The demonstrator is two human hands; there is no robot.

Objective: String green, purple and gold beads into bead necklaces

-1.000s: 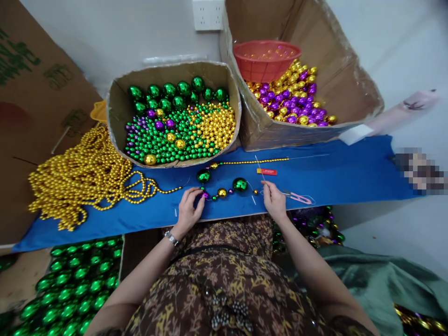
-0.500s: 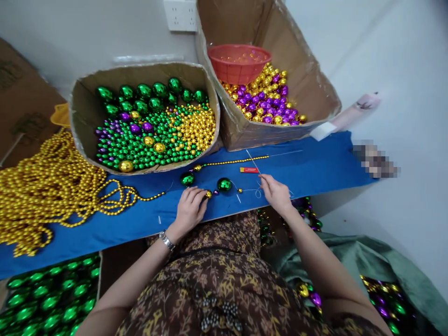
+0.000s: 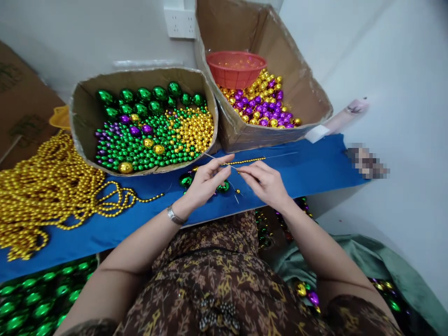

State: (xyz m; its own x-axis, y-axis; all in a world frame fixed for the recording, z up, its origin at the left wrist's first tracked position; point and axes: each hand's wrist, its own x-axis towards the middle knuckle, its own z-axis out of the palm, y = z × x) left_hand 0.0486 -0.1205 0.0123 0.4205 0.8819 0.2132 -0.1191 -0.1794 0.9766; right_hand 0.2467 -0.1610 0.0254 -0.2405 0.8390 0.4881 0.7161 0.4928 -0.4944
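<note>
My right hand (image 3: 266, 184) pinches one end of a thin pale needle (image 3: 234, 167) between thumb and fingertips. The needle slants up and left across my left hand (image 3: 210, 179), whose thumb and forefinger stretch out, their tips apart around it. Beneath my hands, a large green bead (image 3: 223, 186) and another green bead (image 3: 185, 180) lie on the blue cloth (image 3: 304, 172), partly hidden by my left hand. A small gold bead (image 3: 238, 191) sits below my right fingers. Behind them runs a short string of gold beads (image 3: 248, 161) with a thin line at its right end.
At the back stand a carton of green, gold and purple beads (image 3: 74, 119) and a taller carton (image 3: 227, 133) with a red basket (image 3: 236, 77) inside. Gold bead strands (image 3: 52, 182) heap at left. A pinkish roll (image 3: 350, 114) leans at right.
My left hand has left the small beads on the cloth and risen up and right to the needle. My right hand has shifted slightly left with the needle, which now tilts further left.
</note>
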